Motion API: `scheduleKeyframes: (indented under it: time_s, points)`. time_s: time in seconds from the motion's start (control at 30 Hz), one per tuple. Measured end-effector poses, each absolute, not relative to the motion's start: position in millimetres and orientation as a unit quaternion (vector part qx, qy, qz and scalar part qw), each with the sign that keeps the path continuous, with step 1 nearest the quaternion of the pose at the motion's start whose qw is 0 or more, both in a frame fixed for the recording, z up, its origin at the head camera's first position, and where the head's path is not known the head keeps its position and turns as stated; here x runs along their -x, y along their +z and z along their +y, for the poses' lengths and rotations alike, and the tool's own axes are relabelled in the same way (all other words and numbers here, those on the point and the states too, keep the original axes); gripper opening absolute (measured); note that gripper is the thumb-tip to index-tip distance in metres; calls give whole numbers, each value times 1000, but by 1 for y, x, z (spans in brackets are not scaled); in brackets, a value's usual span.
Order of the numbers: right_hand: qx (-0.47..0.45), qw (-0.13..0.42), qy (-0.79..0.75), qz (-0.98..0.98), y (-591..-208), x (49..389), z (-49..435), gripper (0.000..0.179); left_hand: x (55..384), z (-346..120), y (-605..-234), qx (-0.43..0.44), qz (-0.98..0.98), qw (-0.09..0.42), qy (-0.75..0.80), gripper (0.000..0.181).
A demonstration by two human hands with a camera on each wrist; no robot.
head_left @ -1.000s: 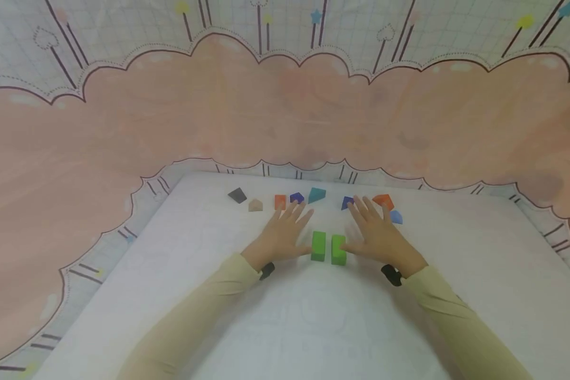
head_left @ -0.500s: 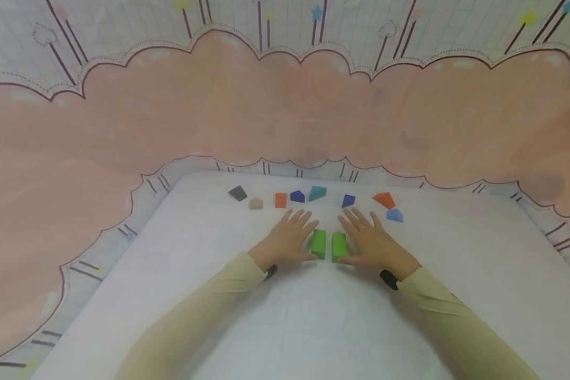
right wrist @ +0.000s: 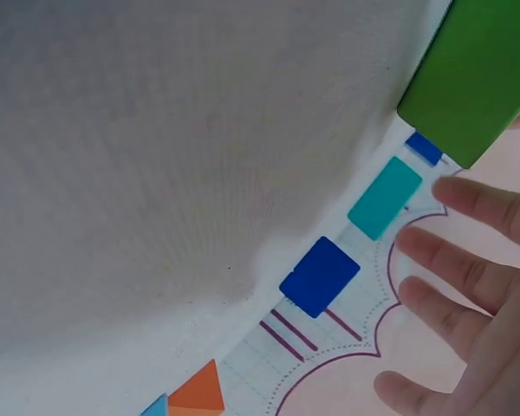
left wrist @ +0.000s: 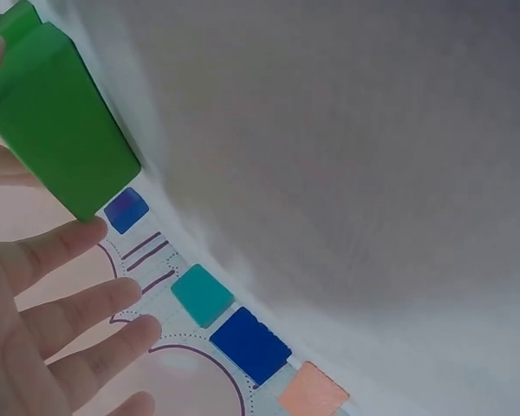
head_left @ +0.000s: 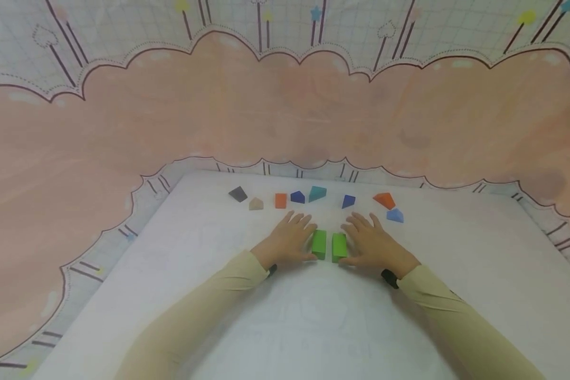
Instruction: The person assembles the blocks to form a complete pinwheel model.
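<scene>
Two upright-sided green blocks stand side by side on the white tabletop, a narrow gap between them. My left hand (head_left: 288,240) is at the left green block (head_left: 319,244), its thumb at the near end and its index fingertip against the far corner in the left wrist view. My right hand (head_left: 374,244) is beside the right green block (head_left: 339,247). Its thumb meets the near corner, while a small gap separates the index fingertip from the block in the right wrist view. The other fingers of both hands are spread and fairly straight.
Behind the hands lie small pieces: a grey one (head_left: 238,194), a beige one (head_left: 256,204), an orange square (head_left: 281,200), two dark blue ones, a teal one (head_left: 317,193), an orange-red one (head_left: 385,200) and a light blue one (head_left: 395,215). Patterned cloth rises behind the white tabletop (head_left: 323,322).
Both hands have drawn back from the far pieces and come in around the green blocks, fingers nearer the far ends. The blocks stay about where they were. Little differs over the last half second.
</scene>
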State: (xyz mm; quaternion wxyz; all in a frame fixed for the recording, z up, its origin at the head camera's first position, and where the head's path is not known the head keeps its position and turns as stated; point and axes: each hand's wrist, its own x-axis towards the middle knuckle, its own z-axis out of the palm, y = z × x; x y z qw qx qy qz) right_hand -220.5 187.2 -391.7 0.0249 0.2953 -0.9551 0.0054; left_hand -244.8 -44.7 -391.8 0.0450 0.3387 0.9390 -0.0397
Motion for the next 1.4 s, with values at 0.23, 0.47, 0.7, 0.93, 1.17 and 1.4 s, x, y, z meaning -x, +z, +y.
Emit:
scheduleKeyframes:
  time_s: [0.23,0.47,0.7,0.93,1.17,1.4]
  points:
    - [-321,43,7,-946,-394,221,190,70,246,-45,-394,-337,940,53,-25,74]
    - [-332,61,6,-941,-396,223,193,66,247,-45,-394,-335,940,54,-30,72]
    - [-335,57,12,-940,-396,225,195,64,244,-46,-391,-337,939,59,-19,71]
    - [-331,47,12,-942,-394,226,195,64,240,-47,-388,-347,936,57,-22,70]
    - [-305,23,11,-952,-394,233,194,64,236,-47,-389,-349,934,80,1,69]
    - [-303,20,11,-953,-390,238,192,65,231,-47,-390,-349,933,87,-2,71]
